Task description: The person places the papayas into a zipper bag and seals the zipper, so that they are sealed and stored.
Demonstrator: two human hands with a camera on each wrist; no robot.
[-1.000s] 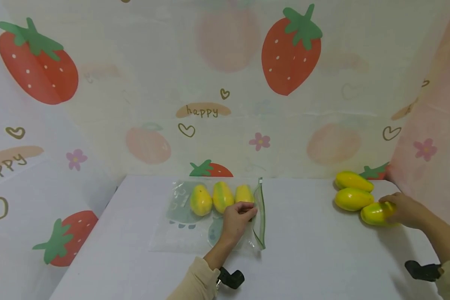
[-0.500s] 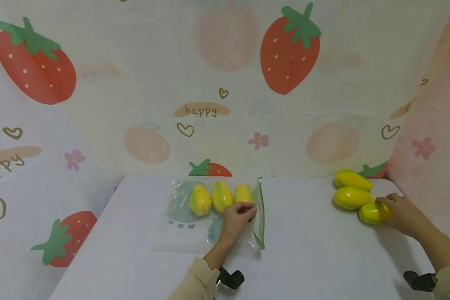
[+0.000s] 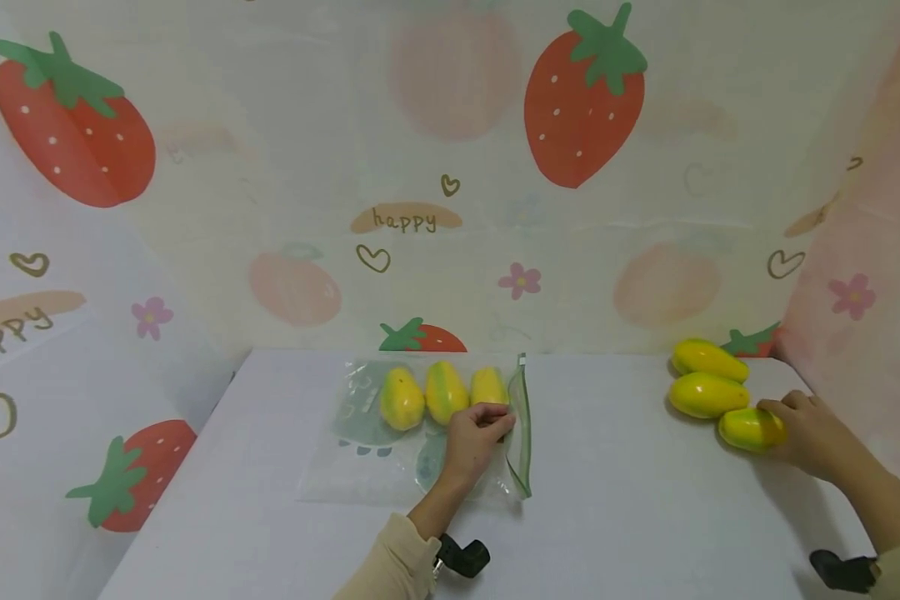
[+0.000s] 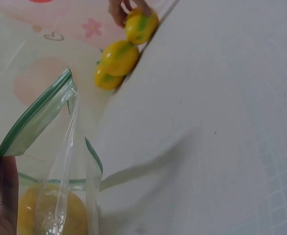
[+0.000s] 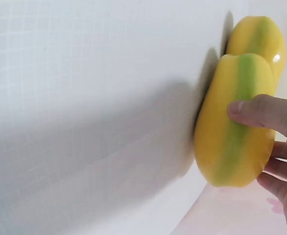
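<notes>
My left hand (image 3: 471, 443) pinches the green zip edge of a clear zip bag (image 3: 322, 479) lying on the table, and its mouth gapes in the left wrist view. Inside the bag sit three yellow papayas (image 3: 402, 400) in a row. At the table's right side, my right hand (image 3: 812, 433) grips the nearest papaya (image 5: 233, 156), yellow with a green stripe. Its thumb (image 5: 260, 110) presses on the striped side, and the other fingers reach behind. Two more papayas (image 3: 708, 395) lie against each other just beyond the held one.
The white table (image 3: 607, 483) runs up to a back wall sheet (image 3: 300, 167) printed with strawberries and hearts. A pink sheet (image 3: 870, 367) stands at the right. Black camera mounts (image 3: 463, 557) hang at both wrists.
My right hand has shifted slightly to the right and back along the papaya, uncovering more of it, with the thumb and fingers now at its right end. The left hand and bag stay put.
</notes>
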